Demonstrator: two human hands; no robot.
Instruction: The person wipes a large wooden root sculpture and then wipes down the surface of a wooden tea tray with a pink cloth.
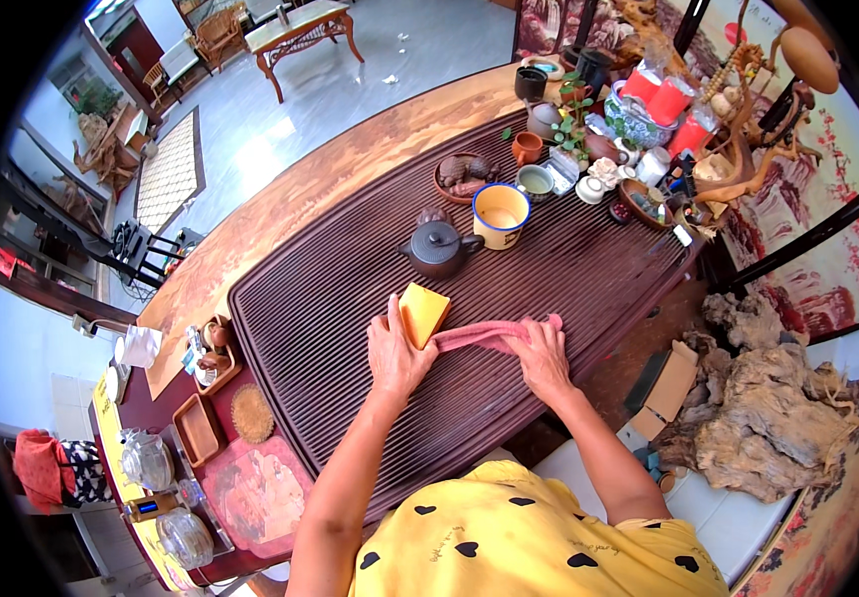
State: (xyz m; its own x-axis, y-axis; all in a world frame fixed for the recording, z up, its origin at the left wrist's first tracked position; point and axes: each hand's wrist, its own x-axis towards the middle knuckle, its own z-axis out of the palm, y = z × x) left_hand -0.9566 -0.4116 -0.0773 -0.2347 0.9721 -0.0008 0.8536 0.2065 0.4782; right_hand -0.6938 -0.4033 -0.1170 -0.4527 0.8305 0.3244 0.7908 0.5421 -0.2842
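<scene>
My left hand is closed round a small yellow block-shaped box, tilted above the dark ribbed tea tray. A pink cloth stretches from that hand across to my right hand, whose fingers grip its other end. Just beyond the box sits a dark clay teapot with its lid on. Beside the teapot stands a cream enamel mug with a blue rim.
Farther back are a bowl of clay figures, a small green cup and an orange-brown cup. Plants, red canisters and driftwood crowd the far right. On the left lie a wooden tray, a round mat and glass kettles.
</scene>
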